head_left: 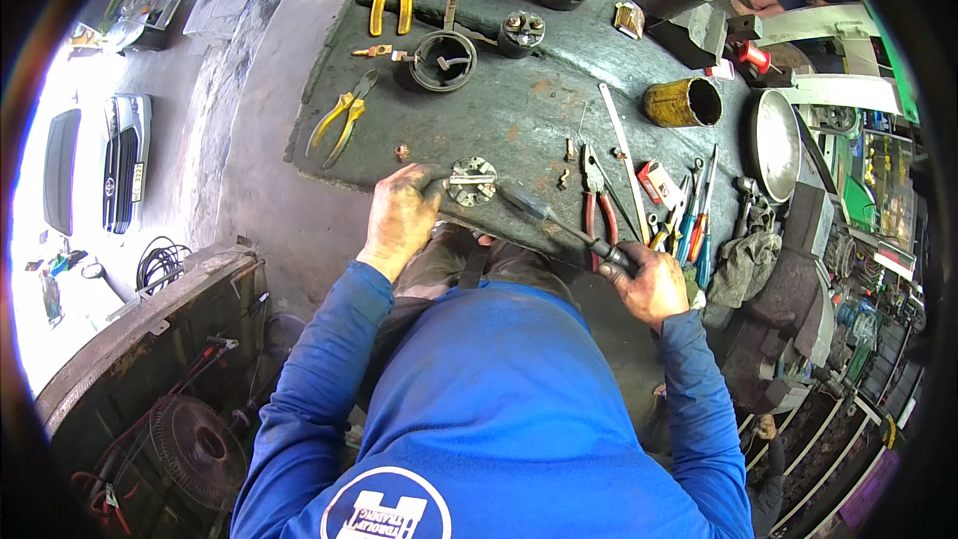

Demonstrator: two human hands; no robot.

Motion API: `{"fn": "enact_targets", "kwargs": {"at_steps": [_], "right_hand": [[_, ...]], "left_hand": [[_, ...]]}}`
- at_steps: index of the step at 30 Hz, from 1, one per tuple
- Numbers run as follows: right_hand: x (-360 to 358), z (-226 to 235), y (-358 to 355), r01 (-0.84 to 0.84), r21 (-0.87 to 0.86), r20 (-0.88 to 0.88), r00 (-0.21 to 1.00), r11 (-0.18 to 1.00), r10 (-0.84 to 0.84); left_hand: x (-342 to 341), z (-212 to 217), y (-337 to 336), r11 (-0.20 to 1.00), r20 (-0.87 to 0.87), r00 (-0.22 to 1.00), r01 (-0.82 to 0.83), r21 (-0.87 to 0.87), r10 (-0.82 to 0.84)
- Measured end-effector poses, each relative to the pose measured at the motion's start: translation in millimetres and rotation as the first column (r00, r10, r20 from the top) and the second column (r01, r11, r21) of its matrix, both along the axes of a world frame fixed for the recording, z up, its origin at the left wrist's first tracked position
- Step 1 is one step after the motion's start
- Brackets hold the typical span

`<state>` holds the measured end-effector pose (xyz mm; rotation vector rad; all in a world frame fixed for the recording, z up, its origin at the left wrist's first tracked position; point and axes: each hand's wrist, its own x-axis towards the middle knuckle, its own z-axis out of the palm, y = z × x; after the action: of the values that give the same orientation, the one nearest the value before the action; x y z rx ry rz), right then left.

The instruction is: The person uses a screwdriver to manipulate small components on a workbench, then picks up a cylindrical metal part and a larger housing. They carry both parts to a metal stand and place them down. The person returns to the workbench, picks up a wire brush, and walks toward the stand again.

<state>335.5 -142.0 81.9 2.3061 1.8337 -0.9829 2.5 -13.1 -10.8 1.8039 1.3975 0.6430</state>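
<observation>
Workbench (539, 135) | left hand (402, 212) curled at disc (482, 196) | right hand (651, 284) closed on tool (575, 230)

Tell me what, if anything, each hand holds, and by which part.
Right hand: the tool, by its dark handle. Left hand: at the left edge of the disc; grip unclear.

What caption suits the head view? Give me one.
Left hand at a round metal part, right hand holding a dark-handled tool, over a cluttered bench.
</observation>
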Motion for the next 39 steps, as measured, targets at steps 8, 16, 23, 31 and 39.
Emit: {"fn": "enact_targets", "kwargs": {"at_steps": [8, 16, 23, 31, 39], "right_hand": [[11.1, -4.8, 4.5, -0.118, 0.082, 0.068, 0.991, 0.990, 0.113], [11.2, 0.0, 12.1, -0.177, 0.071, 0.078, 0.982, 0.982, 0.172], [7.2, 16.2, 26.2, -0.243, 0.036, 0.107, 0.965, 0.969, 0.238], [7.0, 21.5, 30.3, -0.264, 0.047, 0.087, 0.962, 0.963, 0.259], [4.7, 27.9, 34.5, -0.309, 0.007, 0.121, 0.944, 0.951, 0.306]], "left_hand": [[-2.9, 2.0, 5.3, 0.993, -0.029, 0.994, 0.106, 0.044, -0.105], [-2.9, -2.3, 5.0, 0.995, -0.010, 0.996, 0.090, 0.035, -0.089], [-3.1, -6.3, 4.6, 0.993, 0.001, 0.996, 0.092, 0.068, -0.092], [0.0, -2.9, 1.3, 0.970, -0.100, 0.986, 0.151, 0.189, -0.134], [-3.5, -3.2, 9.4, 0.928, -0.160, 0.958, 0.271, 0.255, -0.236]]}}
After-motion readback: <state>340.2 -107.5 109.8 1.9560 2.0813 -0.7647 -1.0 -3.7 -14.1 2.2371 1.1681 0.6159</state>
